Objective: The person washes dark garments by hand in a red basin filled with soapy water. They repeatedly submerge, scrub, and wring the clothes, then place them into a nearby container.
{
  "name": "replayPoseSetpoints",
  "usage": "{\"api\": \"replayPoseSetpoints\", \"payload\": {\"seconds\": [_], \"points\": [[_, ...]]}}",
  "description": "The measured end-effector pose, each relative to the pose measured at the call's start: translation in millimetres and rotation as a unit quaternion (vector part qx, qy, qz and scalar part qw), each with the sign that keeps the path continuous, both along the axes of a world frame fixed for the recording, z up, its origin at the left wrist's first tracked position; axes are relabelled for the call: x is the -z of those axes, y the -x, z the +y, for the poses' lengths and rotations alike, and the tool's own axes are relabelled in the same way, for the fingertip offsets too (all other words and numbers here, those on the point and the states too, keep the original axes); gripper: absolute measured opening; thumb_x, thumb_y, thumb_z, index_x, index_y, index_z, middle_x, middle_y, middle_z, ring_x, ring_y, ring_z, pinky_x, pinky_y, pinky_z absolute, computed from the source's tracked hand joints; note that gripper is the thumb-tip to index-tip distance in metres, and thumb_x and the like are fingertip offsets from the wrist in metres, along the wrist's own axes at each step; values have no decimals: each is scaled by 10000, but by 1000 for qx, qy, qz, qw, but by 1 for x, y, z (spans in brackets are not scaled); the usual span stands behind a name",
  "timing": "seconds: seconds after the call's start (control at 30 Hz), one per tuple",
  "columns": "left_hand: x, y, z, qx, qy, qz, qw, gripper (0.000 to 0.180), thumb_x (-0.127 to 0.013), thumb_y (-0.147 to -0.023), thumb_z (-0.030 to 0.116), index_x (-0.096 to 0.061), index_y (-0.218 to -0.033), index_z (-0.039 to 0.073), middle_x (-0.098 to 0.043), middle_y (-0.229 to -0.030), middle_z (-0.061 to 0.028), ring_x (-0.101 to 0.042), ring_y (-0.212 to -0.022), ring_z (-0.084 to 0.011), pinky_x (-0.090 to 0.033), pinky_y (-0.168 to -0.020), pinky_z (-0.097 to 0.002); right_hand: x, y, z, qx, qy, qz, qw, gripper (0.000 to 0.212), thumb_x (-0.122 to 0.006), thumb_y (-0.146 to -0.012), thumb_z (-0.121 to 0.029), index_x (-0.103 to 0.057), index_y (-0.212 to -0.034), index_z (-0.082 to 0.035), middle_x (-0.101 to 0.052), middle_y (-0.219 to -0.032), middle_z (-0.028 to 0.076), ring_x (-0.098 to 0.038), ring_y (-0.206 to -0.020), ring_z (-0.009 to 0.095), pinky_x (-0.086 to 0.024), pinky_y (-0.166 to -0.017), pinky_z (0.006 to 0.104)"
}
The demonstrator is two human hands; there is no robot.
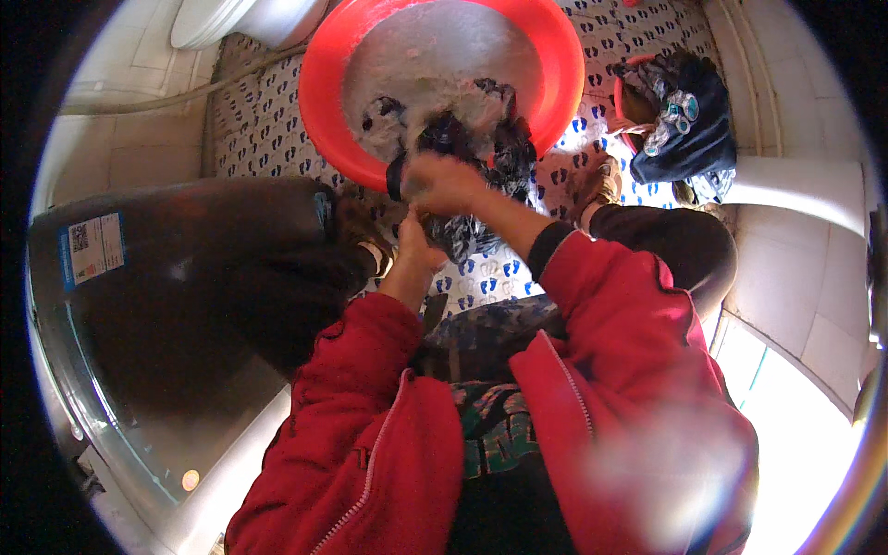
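A dark, wet garment (514,153) hangs over the near rim of a red basin (324,111), part of it in the cloudy, sudsy water (444,55). My right hand (444,185) is closed on the dark cloth at that rim, with some cloth showing beyond its left side. It is slightly blurred. Just below and nearer to me is my left hand (416,248), close against the right one. Its fingertips are partly hidden and smeared, so I cannot make out its grip.
At the right, a smaller red tub (622,97) has dark clothes (689,129) heaped over it. A large dark, glossy appliance (176,277) with a label stands at my left. A hose (166,106) runs along the left wall. Footprint-patterned flooring (264,120) surrounds the basin.
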State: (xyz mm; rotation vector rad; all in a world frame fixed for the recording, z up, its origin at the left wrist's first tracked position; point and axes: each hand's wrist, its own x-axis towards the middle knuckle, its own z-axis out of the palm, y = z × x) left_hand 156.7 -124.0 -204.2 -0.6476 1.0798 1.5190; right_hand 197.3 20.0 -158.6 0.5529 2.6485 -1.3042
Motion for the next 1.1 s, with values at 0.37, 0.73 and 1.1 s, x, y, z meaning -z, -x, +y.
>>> {"api": "replayPoseSetpoints", "payload": {"seconds": [0.37, 0.73, 1.1], "points": [[-61, -3, 15, 113, 200, 107, 967, 528, -484, -1011, 469, -564, -1349, 73, -608, -1340, -101, -622, -1125, -256, -480, -914, -505, 46, 2, 51, 156, -153, -121, 968, 470, -735, -774, -377, -676, -1204, -195, -648, -1208, 130, -650, -1088, 373, -530, -911, 486], [-23, -4, 9, 71, 220, 226, 946, 498, -475, -1041, 422, -539, -1350, 36, -594, -1319, -103, -541, -1191, -231, -424, -1008, -416, 56, -3, -13, 141, -275, 27, 951, 499, -672, -824, -385, -602, -1278, -189, -547, -1342, 105, -551, -1094, 369, -461, -866, 545], [22, 39, 1, 155, 152, 367, 905, 423, -543, -1026, 408, -642, -1158, 18, -630, -1020, -28, -545, -912, -165, -440, -825, -340, 42, -22, -30, 110, -211, 71, 969, 493, -653, -871, -385, -582, -1308, -169, -546, -1362, 122, -571, -1169, 376, -508, -864, 548]]}}
